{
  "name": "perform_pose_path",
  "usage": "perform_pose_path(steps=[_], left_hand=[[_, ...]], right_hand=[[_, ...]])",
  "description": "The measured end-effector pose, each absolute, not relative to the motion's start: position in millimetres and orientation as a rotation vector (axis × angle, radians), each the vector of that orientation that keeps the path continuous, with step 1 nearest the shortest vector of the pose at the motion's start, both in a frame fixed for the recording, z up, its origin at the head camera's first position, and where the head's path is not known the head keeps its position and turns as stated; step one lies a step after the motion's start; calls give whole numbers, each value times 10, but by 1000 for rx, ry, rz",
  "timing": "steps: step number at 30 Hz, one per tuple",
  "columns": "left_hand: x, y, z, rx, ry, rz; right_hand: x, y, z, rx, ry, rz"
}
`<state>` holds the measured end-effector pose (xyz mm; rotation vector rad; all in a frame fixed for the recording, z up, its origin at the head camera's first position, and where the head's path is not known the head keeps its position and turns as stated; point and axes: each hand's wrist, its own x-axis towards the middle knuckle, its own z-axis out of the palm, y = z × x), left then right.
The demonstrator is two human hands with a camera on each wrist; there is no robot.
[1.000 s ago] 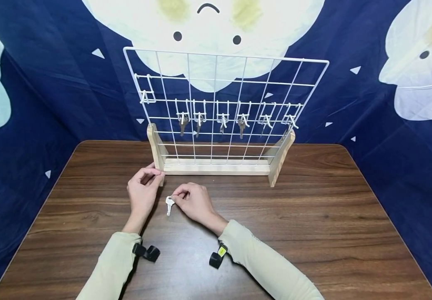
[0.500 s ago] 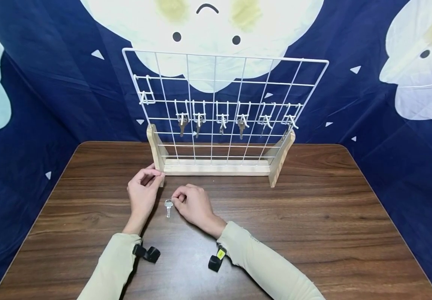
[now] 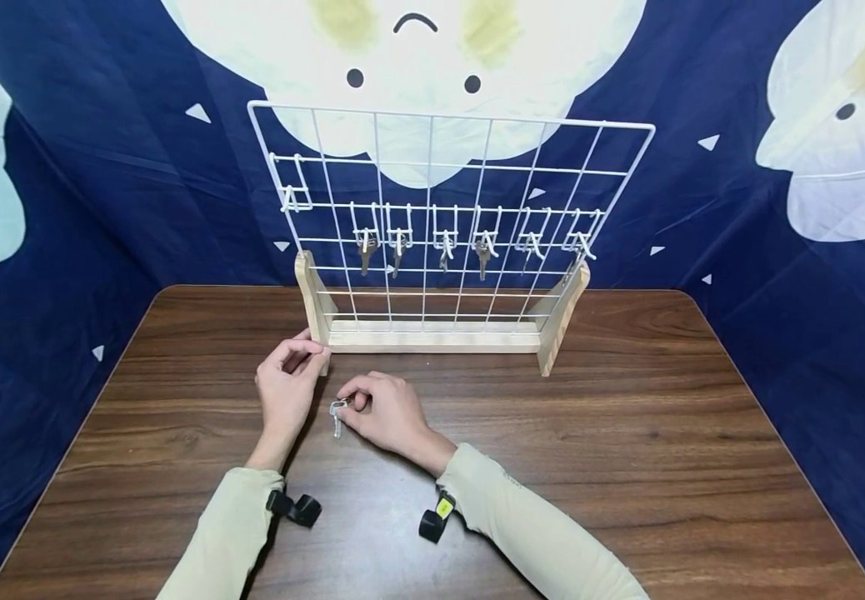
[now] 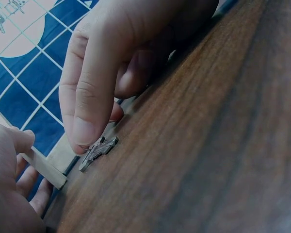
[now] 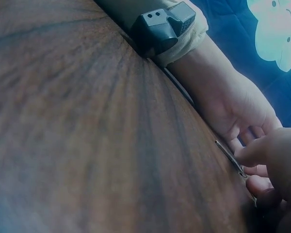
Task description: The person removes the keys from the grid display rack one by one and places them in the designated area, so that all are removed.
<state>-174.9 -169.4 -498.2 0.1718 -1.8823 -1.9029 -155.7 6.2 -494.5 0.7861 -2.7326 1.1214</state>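
In the head view, my right hand point(image 3: 389, 410) pinches a small metal key point(image 3: 337, 422) by the ring at its head, between thumb and forefinger. The key's blade points toward me, close over the tabletop. From the left wrist, the key point(image 4: 98, 154) shows just below the fingertips, low against the wood. My left hand point(image 3: 287, 379) holds the front left foot of a wooden stand point(image 3: 432, 340), thumb on one side and fingers on the other. A white wire grid point(image 3: 423, 293) rises from this stand.
Several hooks hang in a row across the grid, with keys such as one small key point(image 3: 483, 260) on them. Another hook point(image 3: 293, 196) sits higher at the grid's left edge, bare. Behind stands a dark blue cloth point(image 3: 125, 183); the brown table point(image 3: 627, 433) stretches out in front.
My right hand's fingertips have shifted slightly left, over the key's head, and the key hangs a touch lower and turned. The left hand stays on the stand's foot.
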Motion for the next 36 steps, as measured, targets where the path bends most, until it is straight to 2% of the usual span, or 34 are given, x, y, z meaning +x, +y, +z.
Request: perform_pose_path(steps=[26, 36], left_hand=[[-1745, -1693, -4982, 171, -1883, -1906], [-1746, -1698, -4998, 164, -1884, -1891]], right_hand=[[-1554, 68, -4948, 761, -2691, 1276], [-1607, 83, -4931, 517, -2430, 1891]])
